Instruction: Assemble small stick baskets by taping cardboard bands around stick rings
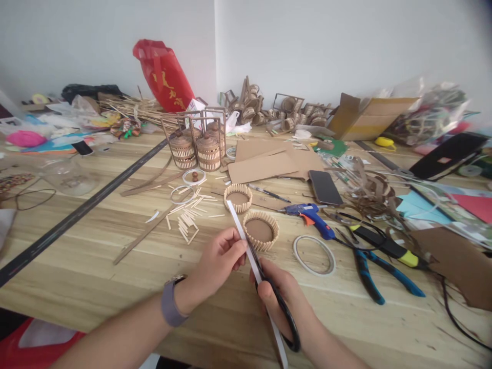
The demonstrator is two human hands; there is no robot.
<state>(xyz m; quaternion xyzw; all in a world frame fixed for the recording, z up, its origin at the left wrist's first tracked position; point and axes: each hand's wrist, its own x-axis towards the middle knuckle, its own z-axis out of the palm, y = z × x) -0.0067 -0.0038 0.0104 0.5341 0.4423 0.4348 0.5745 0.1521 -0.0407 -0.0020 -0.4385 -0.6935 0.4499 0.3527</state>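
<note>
My left hand point(226, 251) pinches a narrow white strip point(237, 219) between thumb and fingers, with its far end pointing away from me. Black-handled scissors point(286, 312) are in my right hand point(286, 294), their blades lying along the strip near my left fingertips. The strip runs on under the right hand toward the table's near edge. Just beyond the hands sit two round cups of short wooden sticks with brown bases, a nearer cup point(277, 233) and a farther cup point(238, 199). Loose wooden sticks point(188, 220) lie to the left.
Right of the hands lie a tape roll point(314, 255), blue pliers point(371, 277), a blue glue gun point(311, 214) and a phone point(325, 187). Lidded stick baskets point(208, 152) stand behind, near cardboard sheets point(265, 164). A long dark strip point(88, 200) crosses the table at left.
</note>
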